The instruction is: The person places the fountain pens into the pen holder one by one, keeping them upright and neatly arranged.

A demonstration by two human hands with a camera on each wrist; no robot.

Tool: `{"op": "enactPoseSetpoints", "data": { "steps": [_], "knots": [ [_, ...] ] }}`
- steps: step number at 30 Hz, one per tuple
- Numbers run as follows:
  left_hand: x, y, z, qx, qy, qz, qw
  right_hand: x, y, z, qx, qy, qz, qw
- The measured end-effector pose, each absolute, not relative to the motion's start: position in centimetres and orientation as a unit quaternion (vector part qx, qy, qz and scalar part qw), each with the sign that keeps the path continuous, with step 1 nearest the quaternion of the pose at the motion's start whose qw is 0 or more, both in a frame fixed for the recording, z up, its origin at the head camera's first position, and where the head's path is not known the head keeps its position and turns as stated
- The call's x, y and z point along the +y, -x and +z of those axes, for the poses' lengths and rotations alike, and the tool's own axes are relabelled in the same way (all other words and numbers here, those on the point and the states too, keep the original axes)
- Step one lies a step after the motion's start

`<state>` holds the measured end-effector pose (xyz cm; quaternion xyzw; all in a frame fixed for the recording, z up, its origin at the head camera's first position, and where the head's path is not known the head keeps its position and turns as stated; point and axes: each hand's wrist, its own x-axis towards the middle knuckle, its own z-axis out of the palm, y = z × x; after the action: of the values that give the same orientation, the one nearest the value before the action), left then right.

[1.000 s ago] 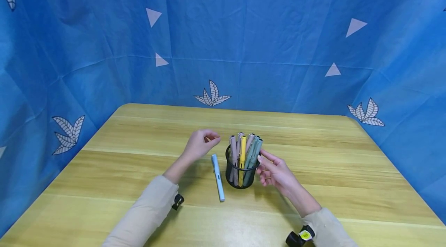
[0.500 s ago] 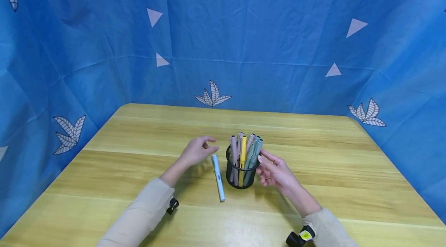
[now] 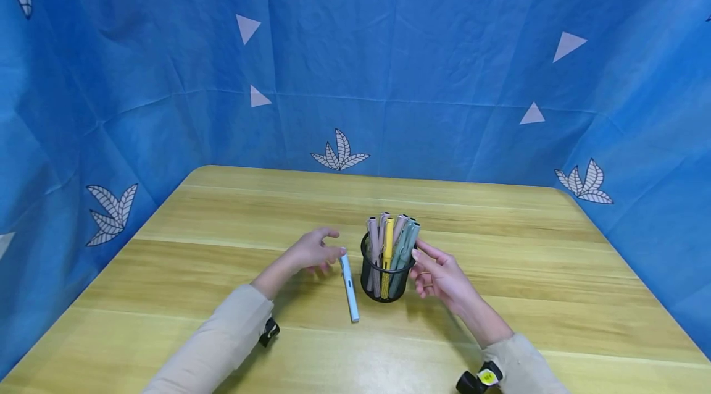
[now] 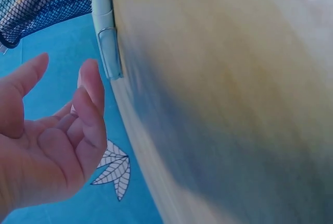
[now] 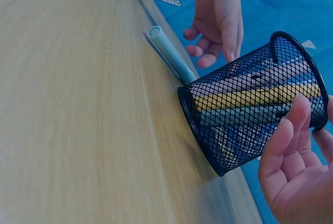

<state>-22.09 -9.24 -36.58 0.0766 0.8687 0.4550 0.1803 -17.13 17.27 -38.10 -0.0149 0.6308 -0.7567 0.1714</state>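
Observation:
A light blue pen with a clip lies on the wooden table, left of a black mesh pen holder. Upright in the holder stand several capped pens: a yellow pen, pale purple ones and grey-green ones. My left hand hovers by the clip end of the blue pen, its thumb and fingers apart, and nothing is between them. In the left wrist view a gap shows between these fingers and the pen. My right hand holds the holder at its right rim, between thumb and forefinger; the other fingers curl loosely.
The wooden table reaches back to a blue cloth printed with white leaves and triangles. Each wrist carries a small black camera, such as the right camera.
My left hand has come down and towards me, from beside the holder's top to the far end of the blue pen, and its fingers have spread. The right hand stays at the holder.

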Motion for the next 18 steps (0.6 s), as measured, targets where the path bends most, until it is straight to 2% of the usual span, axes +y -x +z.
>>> {"op": "enactPoseSetpoints", "data": {
  "steps": [18],
  "knots": [
    [-8.9,22.1,-38.3,0.837,-0.045,0.49,0.239,17.2,17.0,-38.1,0.632,0.017,-0.756,0.17]
  ]
}}
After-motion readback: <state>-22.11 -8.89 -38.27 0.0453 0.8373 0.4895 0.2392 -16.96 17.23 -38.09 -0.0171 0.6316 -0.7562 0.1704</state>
